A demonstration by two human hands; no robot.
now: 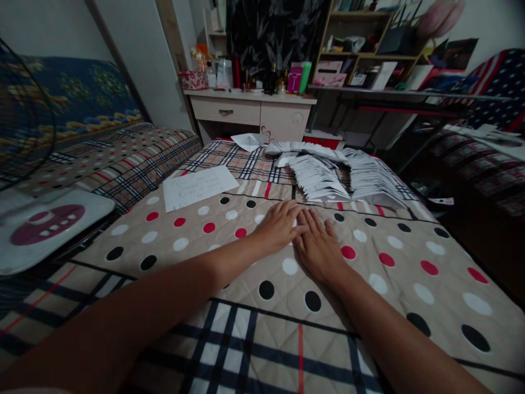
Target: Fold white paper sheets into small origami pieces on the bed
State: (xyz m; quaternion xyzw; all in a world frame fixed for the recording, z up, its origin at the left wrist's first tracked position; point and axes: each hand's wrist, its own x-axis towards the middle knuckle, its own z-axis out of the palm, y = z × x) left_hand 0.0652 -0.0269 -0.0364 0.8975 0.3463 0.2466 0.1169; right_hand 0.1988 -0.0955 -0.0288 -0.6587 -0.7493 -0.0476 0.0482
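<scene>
Both my hands lie flat, palms down, side by side on a quilted bed cover (164, 241) with red, white and black dots. My left hand (279, 225) has its fingers stretched out and touches the thumb side of my right hand (318, 246), whose fingers are also straight. Neither hand holds anything. Just beyond my fingertips lie rows of folded white paper pieces (324, 178), fanned out in overlapping stacks. A flat white sheet (199, 187) lies to the left of them.
A fan base (49, 224) sits at the left beside a plaid-covered sofa (135, 158). A dresser (250, 112) with bottles and a shelf desk (369, 60) stand at the back. Dark floor lies to the right of the bed.
</scene>
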